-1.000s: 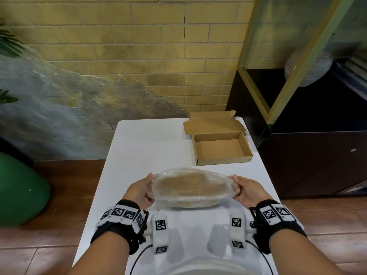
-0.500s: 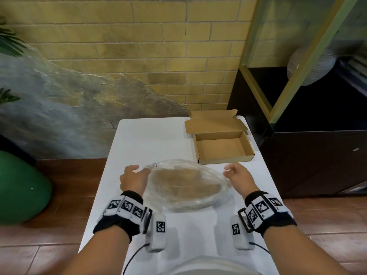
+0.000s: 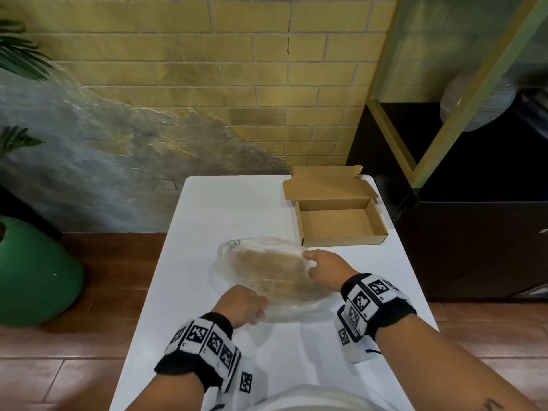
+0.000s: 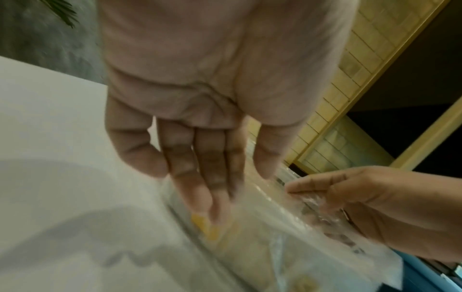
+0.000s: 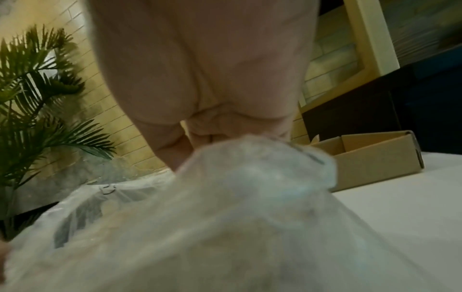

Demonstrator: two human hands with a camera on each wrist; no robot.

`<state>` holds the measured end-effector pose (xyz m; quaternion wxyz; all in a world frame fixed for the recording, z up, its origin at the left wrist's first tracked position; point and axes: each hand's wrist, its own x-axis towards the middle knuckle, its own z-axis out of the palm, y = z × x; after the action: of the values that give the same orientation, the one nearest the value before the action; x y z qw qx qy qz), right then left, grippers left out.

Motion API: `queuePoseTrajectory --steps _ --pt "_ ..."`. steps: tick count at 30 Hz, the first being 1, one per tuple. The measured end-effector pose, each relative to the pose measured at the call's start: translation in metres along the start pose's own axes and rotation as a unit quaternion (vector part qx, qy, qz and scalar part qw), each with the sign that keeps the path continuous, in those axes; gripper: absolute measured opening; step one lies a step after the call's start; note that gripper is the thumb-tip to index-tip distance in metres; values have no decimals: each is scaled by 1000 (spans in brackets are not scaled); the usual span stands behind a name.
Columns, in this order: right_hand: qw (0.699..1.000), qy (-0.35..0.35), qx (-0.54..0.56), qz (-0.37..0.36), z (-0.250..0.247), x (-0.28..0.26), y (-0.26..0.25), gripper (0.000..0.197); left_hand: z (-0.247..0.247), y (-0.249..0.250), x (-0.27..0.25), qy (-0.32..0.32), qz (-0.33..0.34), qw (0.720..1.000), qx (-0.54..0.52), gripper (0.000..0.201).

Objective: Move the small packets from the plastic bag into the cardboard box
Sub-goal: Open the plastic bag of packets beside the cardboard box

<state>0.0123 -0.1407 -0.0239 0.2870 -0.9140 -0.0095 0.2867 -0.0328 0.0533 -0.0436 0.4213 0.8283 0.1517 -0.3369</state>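
Note:
A clear plastic bag (image 3: 221, 269) full of small brown packets (image 3: 267, 266) lies on the white table (image 3: 231, 209). My left hand (image 3: 241, 304) is at the bag's near edge. In the left wrist view its fingers (image 4: 212, 189) are straight and touch the bag (image 4: 262, 237). My right hand (image 3: 321, 266) pinches the film at the bag's far right edge, next to the box. The right wrist view shows plastic (image 5: 212, 207) bunched under my right hand (image 5: 200, 89). The open cardboard box (image 3: 344, 241) stands empty behind the bag, at the right.
A dark cabinet (image 3: 474, 247) stands close to the table's right edge. A green pot (image 3: 32, 271) sits on the floor at the left. Brick wall lies behind the table. The box's lid flap (image 3: 326, 188) is folded back toward the wall.
The bag was held up between both hands; now it lies on the table. My left hand has moved to its near edge, my right hand to its far right edge.

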Motion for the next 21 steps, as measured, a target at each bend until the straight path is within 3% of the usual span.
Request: queuePoseTrajectory --steps 3,7,10,16,20,21 --pt "997 9 68 -19 1 1 -3 54 -20 3 6 113 19 993 -11 17" --pt "990 6 126 -64 5 6 -21 56 -64 17 13 272 48 961 5 20" --pt "985 -19 142 -93 12 12 -37 60 -94 30 21 342 62 938 14 27" --pt "992 -70 73 -78 14 22 -43 66 -94 31 42 282 54 949 129 27" --pt "998 0 51 -28 1 33 -16 62 -62 32 46 161 77 970 164 10" --pt "999 21 35 -12 -3 35 -7 61 -55 33 45 136 77 969 192 14"
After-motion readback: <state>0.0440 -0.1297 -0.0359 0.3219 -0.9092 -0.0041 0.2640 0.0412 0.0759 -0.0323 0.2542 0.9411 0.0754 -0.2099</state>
